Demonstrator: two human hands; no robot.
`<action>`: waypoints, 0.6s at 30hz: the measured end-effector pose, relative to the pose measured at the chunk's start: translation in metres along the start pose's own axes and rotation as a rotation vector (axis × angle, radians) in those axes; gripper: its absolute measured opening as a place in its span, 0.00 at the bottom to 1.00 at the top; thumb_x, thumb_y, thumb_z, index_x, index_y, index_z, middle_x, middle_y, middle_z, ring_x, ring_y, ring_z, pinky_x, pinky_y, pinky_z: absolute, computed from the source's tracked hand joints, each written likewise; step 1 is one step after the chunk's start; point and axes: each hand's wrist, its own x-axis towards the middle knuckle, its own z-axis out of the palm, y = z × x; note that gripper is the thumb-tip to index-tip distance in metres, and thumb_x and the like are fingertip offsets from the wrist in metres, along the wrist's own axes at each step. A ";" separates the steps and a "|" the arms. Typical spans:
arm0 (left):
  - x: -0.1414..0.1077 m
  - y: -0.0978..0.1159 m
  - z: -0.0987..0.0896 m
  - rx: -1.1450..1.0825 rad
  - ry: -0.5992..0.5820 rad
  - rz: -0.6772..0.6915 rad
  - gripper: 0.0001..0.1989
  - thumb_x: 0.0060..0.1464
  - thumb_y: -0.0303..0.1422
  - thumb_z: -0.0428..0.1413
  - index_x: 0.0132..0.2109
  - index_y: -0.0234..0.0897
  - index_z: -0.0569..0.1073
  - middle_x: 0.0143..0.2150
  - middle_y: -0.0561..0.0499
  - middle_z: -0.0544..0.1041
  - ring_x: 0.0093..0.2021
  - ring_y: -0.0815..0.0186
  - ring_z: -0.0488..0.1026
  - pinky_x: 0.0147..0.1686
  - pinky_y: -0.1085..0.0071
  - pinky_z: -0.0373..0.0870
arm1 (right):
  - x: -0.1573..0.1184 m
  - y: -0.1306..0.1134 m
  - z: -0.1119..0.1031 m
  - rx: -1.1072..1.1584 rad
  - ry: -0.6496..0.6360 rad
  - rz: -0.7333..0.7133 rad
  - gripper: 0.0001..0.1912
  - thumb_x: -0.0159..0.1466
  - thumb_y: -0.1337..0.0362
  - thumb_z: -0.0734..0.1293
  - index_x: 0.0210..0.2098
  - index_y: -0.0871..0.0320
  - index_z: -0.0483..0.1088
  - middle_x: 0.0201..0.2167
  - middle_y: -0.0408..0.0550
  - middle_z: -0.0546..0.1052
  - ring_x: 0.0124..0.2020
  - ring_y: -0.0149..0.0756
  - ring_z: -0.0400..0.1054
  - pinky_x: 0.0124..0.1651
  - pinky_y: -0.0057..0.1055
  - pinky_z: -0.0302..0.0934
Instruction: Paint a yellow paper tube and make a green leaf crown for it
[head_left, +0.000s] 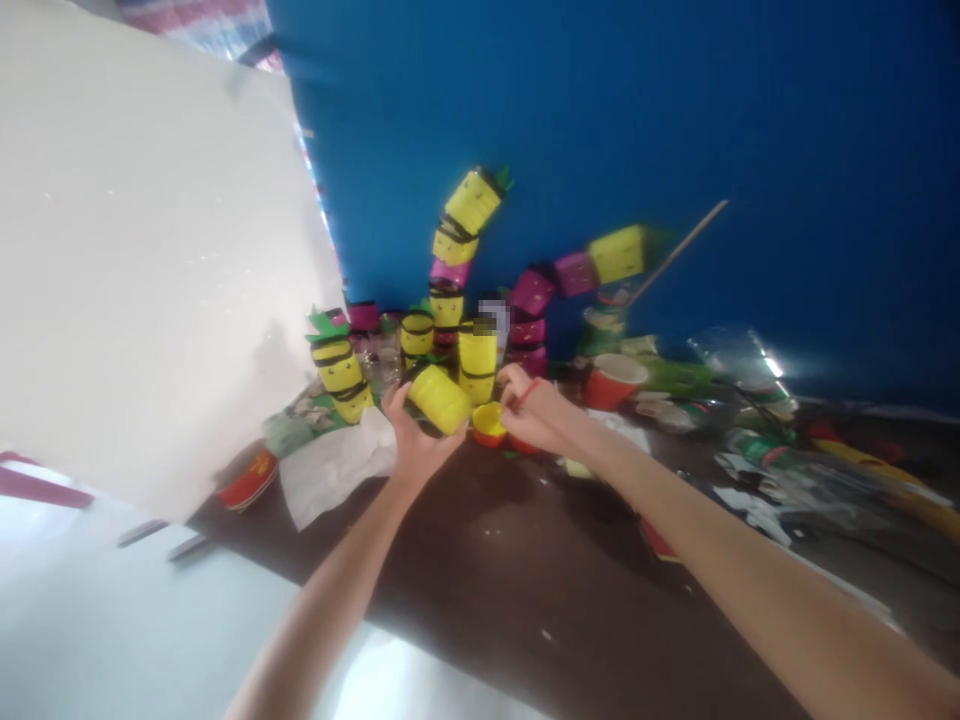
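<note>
My left hand (pixel 416 440) is wrapped around a yellow cylinder (pixel 441 400), which looks like a painted bottle section with a dark end. It is tilted above the brown table. Just right of it sits a small red cup with a yellow inside (pixel 489 420). My right hand (pixel 531 410), with a red band at the wrist, is beside that cup, its fingers curled together. Whatever they may pinch is too blurred to make out. Behind my hands stands a yellow cylinder with black bands (pixel 478 360).
Stacked yellow and magenta segments (pixel 448 305) rise against the blue wall (pixel 637 120). A banded yellow figure with a green top (pixel 341 375) stands left, above white paper (pixel 337 465). A red tub (pixel 613 382), a stick (pixel 679 250) and plastic bottles (pixel 795 465) lie right.
</note>
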 end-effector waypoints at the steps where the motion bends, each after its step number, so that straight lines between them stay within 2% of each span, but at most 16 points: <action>1: 0.000 -0.001 0.001 0.001 0.006 -0.008 0.45 0.32 0.37 0.65 0.56 0.41 0.49 0.53 0.43 0.54 0.55 0.54 0.57 0.53 0.54 0.59 | 0.003 0.000 0.000 -0.016 0.005 -0.002 0.18 0.52 0.72 0.60 0.43 0.59 0.59 0.25 0.45 0.73 0.21 0.31 0.64 0.26 0.25 0.54; 7: -0.002 -0.008 0.003 0.017 0.003 -0.017 0.46 0.32 0.39 0.65 0.56 0.41 0.50 0.54 0.42 0.54 0.58 0.52 0.55 0.55 0.53 0.56 | 0.018 -0.008 -0.017 0.030 -0.118 0.036 0.20 0.48 0.72 0.62 0.42 0.60 0.60 0.23 0.45 0.73 0.23 0.34 0.66 0.25 0.25 0.54; 13: -0.001 -0.007 0.002 0.032 0.004 -0.019 0.46 0.32 0.39 0.65 0.56 0.40 0.50 0.54 0.42 0.54 0.58 0.52 0.55 0.56 0.53 0.55 | 0.023 -0.013 -0.028 0.052 -0.048 0.004 0.19 0.49 0.71 0.61 0.42 0.59 0.61 0.21 0.44 0.73 0.22 0.35 0.67 0.24 0.25 0.56; 18: -0.001 -0.007 0.002 0.045 -0.001 -0.010 0.45 0.32 0.40 0.64 0.56 0.40 0.50 0.53 0.41 0.55 0.58 0.51 0.55 0.55 0.53 0.56 | 0.022 -0.009 -0.028 0.057 -0.111 0.000 0.16 0.48 0.72 0.60 0.38 0.58 0.63 0.21 0.43 0.73 0.23 0.34 0.67 0.24 0.25 0.56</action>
